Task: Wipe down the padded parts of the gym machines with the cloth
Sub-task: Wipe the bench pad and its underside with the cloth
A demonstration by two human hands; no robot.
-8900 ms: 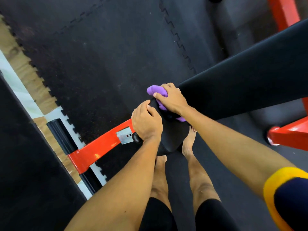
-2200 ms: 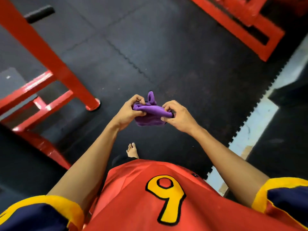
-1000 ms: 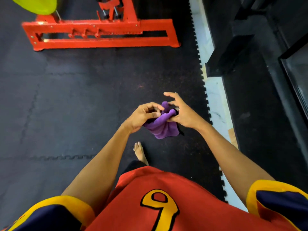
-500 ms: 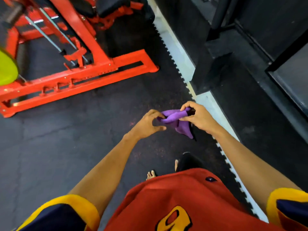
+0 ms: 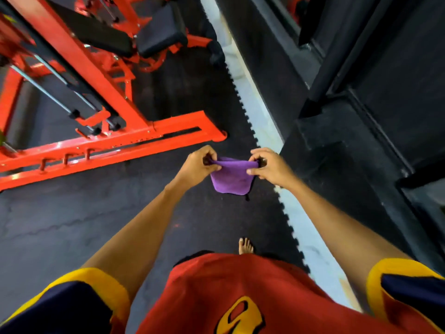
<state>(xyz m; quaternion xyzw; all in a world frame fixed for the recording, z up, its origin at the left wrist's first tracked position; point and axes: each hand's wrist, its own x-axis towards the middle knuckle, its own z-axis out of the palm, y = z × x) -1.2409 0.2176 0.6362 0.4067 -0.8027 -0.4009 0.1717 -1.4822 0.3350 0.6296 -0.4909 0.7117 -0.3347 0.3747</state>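
Both hands hold a purple cloth stretched between them above the black rubber floor: the left hand pinches one top corner, the right hand the other (the rest hangs down). Ahead to the left stands a red machine with black pads.

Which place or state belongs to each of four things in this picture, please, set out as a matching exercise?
Things:
1. purple cloth
2. black seat pad
3. red base bar
4. bare foot

Places or states:
A. lowest in the picture, on the floor mat
B. pinched between left hand and right hand
C. lying long and flat, left of the hands
D. at the top of the picture, off the floor

Pairs: 1-B, 2-D, 3-C, 4-A
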